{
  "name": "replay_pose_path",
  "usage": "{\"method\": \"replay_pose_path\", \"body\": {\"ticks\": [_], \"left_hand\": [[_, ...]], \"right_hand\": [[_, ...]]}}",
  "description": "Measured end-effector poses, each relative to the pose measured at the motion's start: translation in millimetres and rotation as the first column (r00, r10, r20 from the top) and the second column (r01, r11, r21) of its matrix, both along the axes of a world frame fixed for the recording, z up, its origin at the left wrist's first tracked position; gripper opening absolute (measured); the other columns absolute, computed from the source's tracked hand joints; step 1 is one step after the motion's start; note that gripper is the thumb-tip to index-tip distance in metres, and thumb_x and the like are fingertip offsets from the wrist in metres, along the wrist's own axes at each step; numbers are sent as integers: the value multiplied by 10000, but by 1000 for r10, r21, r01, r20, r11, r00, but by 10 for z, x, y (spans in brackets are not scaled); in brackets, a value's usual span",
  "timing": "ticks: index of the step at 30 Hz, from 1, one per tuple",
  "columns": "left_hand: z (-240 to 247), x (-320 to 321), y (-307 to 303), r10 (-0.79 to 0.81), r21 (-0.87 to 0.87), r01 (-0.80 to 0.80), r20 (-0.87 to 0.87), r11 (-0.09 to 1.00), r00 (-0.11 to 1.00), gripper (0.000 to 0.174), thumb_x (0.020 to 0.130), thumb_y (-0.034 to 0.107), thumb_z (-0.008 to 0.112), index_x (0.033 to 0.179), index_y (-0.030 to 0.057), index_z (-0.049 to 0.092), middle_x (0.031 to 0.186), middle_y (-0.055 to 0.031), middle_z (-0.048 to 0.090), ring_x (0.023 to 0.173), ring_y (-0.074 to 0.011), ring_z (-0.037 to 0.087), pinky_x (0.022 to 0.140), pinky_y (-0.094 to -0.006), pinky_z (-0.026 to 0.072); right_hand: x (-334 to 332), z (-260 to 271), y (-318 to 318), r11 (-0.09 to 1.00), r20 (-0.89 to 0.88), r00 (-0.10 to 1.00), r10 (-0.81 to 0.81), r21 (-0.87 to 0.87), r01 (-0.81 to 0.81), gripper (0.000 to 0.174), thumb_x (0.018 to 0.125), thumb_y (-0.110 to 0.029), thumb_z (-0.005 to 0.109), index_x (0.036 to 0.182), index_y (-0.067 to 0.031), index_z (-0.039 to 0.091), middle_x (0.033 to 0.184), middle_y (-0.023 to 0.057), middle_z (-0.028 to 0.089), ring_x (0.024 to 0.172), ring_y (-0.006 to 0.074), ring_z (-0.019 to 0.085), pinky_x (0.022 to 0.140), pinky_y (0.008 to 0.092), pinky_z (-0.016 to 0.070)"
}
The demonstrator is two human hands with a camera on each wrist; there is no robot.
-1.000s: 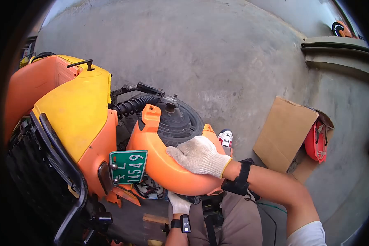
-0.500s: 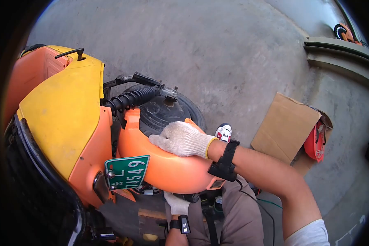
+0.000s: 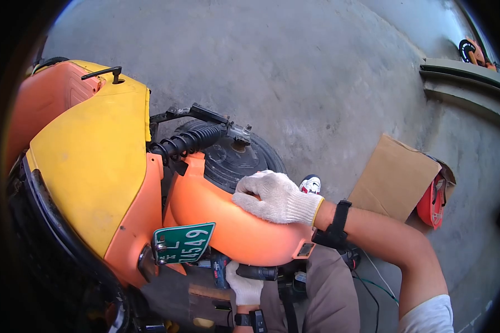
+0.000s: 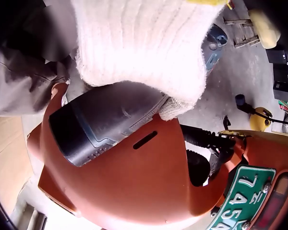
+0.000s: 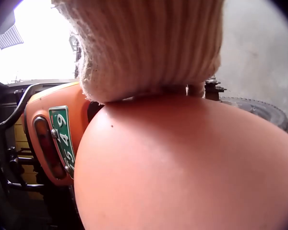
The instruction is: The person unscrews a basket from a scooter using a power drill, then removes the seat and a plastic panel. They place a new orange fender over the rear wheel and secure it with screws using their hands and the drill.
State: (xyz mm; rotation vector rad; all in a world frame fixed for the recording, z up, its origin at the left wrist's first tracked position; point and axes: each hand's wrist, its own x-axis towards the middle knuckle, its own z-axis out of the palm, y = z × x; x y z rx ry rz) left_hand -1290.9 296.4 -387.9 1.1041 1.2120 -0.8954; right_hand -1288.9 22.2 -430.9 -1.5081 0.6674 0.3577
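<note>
Right hand (image 3: 275, 197) in a white knit glove lies on top of the orange rear fender (image 3: 228, 233). Its fingers (image 3: 247, 200) are spread loosely over the curve and point toward 9 o'clock, palm down, gripping nothing. The right wrist view shows only the glove cuff pressed on the orange surface (image 5: 182, 163).

Left hand (image 3: 244, 286), also gloved, is under the fender at 6 o'clock from the right hand. Its fingers (image 4: 149, 57) are wrapped round the body of a dark power tool (image 4: 101, 120). The tool lies roughly level just under the fender's lower edge, and its tip is hidden. In the head view the tool (image 3: 255, 272) shows as a dark bar at the fender's bottom rim.

The fender arches over the rear tyre (image 3: 239, 158), which sits at 12 o'clock from it. A green licence plate (image 3: 183, 242) is at 8 o'clock from the right hand, touching the fender's left end. A black coil spring (image 3: 189, 141) is at 10 o'clock, and the yellow body panel (image 3: 89, 161) is further out at 9 o'clock.

A cardboard box (image 3: 397, 177) lies on the concrete floor (image 3: 294, 72) at 3 o'clock, well apart. A red object (image 3: 430, 202) sits in its open end; what it is, cannot tell.
</note>
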Motion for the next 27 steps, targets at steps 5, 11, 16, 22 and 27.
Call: {"method": "replay_pose_path", "body": {"ticks": [5,11,16,22,27], "left_hand": [[-189,61,-162,23,-49,-25,-38,998,999,433,947,389,592,1225,59,634,1221,-112,666,1169,-297,615,1069,-487,447],[-365,111,-68,-83,-43,79,-95,996,992,590,961,512,538,1257,6,605,1279,-177,643,1209,-347,595,1087,-511,432],[-534,-35,139,-128,-39,129,26,991,991,640,1002,553,467,1516,173,434,1505,-109,484,1362,-325,496,1138,-526,383],[-645,-66,-8,-5,-266,4,-3,964,1000,662,1020,549,444,1529,127,410,1530,-100,468,1430,-294,419,1188,-483,337],[-701,-127,-220,41,-106,-41,-5,994,999,561,1007,476,490,1421,99,516,1433,-104,560,1335,-287,514,1131,-474,405]], "right_hand": [[-93,84,78,996,154,988,-18,-86,32,736,641,-555,811,1091,21,721,986,214,716,976,342,678,919,409,508],[-247,-98,-9,998,162,987,-16,63,6,719,639,-508,840,1125,2,693,1075,177,671,1060,340,631,934,410,501],[-152,-63,-34,969,364,917,-162,-118,218,423,719,-274,763,1043,-18,673,1019,117,621,1029,301,613,923,393,493],[278,287,477,794,488,870,79,-558,241,282,754,-125,647,1028,-57,658,1032,124,591,1055,301,578,950,414,469],[558,-7,55,872,598,743,301,-488,40,480,727,-226,743,1182,-99,653,1205,126,582,1166,310,541,1028,468,419]]}}
